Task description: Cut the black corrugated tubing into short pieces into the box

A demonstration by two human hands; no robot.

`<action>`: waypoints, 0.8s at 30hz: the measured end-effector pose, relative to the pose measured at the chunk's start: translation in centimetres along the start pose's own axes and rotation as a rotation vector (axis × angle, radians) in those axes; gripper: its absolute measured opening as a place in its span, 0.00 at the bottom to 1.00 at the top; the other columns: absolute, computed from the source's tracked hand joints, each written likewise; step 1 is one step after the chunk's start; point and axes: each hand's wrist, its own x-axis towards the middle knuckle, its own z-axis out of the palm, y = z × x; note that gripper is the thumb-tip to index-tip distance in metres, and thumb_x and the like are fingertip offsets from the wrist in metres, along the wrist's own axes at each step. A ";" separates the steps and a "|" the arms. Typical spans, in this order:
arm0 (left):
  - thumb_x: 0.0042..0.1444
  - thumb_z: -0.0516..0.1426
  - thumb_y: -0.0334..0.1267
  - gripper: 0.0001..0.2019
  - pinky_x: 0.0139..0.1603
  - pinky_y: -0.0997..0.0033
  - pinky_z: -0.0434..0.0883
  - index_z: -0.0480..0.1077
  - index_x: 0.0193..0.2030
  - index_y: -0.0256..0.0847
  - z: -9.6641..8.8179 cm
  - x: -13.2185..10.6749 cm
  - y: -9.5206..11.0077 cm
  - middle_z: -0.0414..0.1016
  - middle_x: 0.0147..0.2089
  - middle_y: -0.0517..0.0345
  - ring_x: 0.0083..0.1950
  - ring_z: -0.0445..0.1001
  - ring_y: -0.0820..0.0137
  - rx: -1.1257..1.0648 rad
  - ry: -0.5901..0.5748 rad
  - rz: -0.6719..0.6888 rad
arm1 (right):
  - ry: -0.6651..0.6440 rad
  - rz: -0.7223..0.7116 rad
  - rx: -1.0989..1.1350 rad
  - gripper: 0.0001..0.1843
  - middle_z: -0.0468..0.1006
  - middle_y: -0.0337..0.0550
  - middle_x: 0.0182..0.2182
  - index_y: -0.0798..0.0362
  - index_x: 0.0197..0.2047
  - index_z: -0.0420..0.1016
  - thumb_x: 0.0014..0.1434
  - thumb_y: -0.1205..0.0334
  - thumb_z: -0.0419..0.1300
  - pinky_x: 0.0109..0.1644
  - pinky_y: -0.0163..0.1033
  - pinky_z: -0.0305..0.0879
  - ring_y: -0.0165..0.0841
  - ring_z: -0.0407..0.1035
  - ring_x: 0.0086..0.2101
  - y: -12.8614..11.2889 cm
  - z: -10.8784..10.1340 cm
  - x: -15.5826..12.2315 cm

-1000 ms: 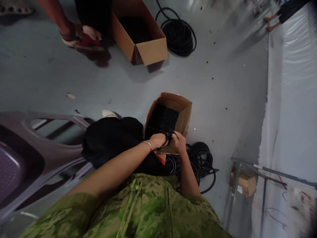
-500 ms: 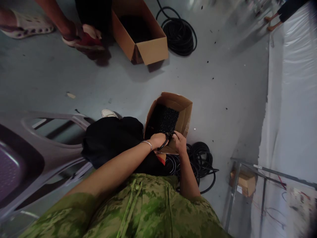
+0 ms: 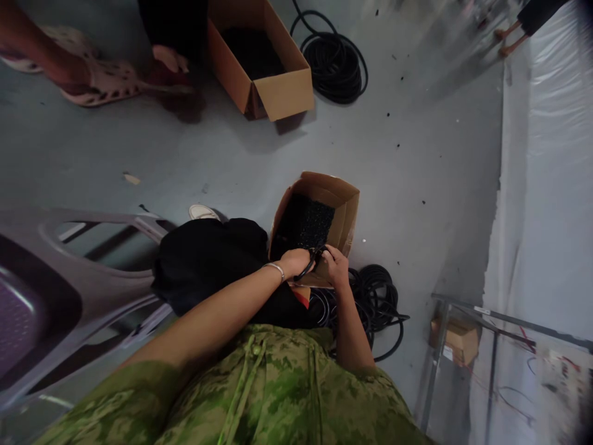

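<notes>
My left hand [image 3: 296, 263] is closed around a black hose [image 3: 304, 269] at the near edge of an open cardboard box [image 3: 346, 213]. Just to its right, my right hand [image 3: 336, 266] is also closed, its thumb and fingers pinching the dark hose close to my left fingers. Between the two hands, the detail is too dark and small to make out. Inside the box lies a heap of small black pieces [image 3: 315, 224]. A tangled coil of black hose [image 3: 377, 293] rests on the floor beside my right forearm.
Ahead stands a larger cardboard box [image 3: 285, 93] with dark contents, next to another hose coil [image 3: 336, 68]. A co-worker's clog [image 3: 109, 83] is at the upper left. A grey and purple plastic chair [image 3: 106, 247] is on my left. At the right is a metal frame [image 3: 438, 364].
The co-worker's foot in the clog at the upper left has shifted. My hands stay at the near edge of the box, with almost no visible movement.
</notes>
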 end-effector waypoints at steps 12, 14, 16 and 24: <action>0.61 0.49 0.42 0.20 0.47 0.66 0.73 0.78 0.47 0.33 0.3 0.1 -0.3 0.79 0.48 0.38 0.50 0.78 0.54 0.025 -0.010 0.017 | -0.027 -0.071 -0.072 0.17 0.82 0.46 0.45 0.49 0.48 0.80 0.62 0.54 0.55 0.53 0.45 0.70 0.39 0.75 0.45 -0.3 -0.2 -0.1; 0.61 0.49 0.42 0.20 0.47 0.67 0.73 0.78 0.47 0.34 0.3 0.1 -0.3 0.79 0.48 0.38 0.50 0.78 0.55 0.027 -0.012 0.020 | -0.027 -0.065 -0.069 0.17 0.82 0.45 0.45 0.49 0.48 0.80 0.62 0.54 0.56 0.55 0.45 0.70 0.39 0.75 0.46 -0.5 -0.2 -0.1; 0.61 0.49 0.42 0.20 0.47 0.67 0.73 0.78 0.48 0.34 0.2 0.1 -0.3 0.79 0.48 0.38 0.50 0.78 0.55 0.026 -0.020 0.015 | -0.023 -0.048 -0.059 0.17 0.82 0.45 0.45 0.50 0.47 0.80 0.62 0.54 0.56 0.53 0.45 0.71 0.39 0.75 0.45 -0.6 -0.1 0.0; 0.60 0.50 0.41 0.19 0.46 0.70 0.73 0.77 0.48 0.34 0.1 0.0 0.0 0.79 0.49 0.39 0.50 0.79 0.57 0.024 -0.023 0.004 | 0.019 0.031 0.023 0.18 0.83 0.45 0.40 0.51 0.47 0.80 0.60 0.53 0.56 0.40 0.40 0.74 0.36 0.76 0.35 -0.3 0.1 0.2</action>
